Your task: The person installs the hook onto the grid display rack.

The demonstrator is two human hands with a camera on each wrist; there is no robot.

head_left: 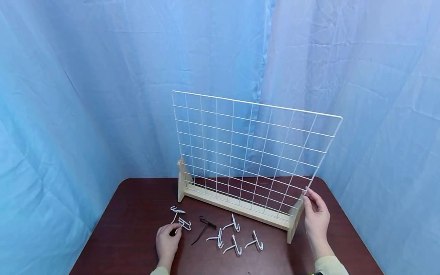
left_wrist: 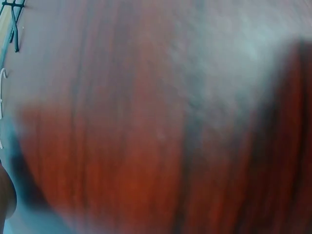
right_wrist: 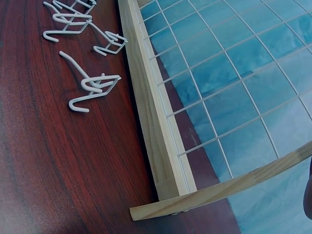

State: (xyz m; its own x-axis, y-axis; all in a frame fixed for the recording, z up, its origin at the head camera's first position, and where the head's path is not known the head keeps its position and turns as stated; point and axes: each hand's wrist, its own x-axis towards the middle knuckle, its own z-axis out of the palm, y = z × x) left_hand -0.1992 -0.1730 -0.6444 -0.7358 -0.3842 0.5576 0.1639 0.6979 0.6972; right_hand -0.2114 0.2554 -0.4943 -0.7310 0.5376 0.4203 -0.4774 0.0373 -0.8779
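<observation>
A white wire grid panel (head_left: 247,152) stands upright in a pale wooden stand (head_left: 237,207), which sits at a slant on the table. On its right side my right hand (head_left: 317,218) pinches the panel's edge wire just above the stand's end piece, thumb in front. My left hand (head_left: 167,242), low at the front left, pinches the prong of a white metal display hook (head_left: 185,224) between thumb and fingertips. Another white hook (head_left: 177,210) lies right behind that one. In the left wrist view only a finger (left_wrist: 6,192) of this hand shows, at the left border.
A black hook (head_left: 207,222) lies right of my left hand. Several more white hooks (head_left: 235,246) are spread in front of the stand, seen closer in the right wrist view, one hook (right_wrist: 95,85) nearest the stand's end. Blue curtains (head_left: 220,49) surround the dark reddish table (head_left: 117,229).
</observation>
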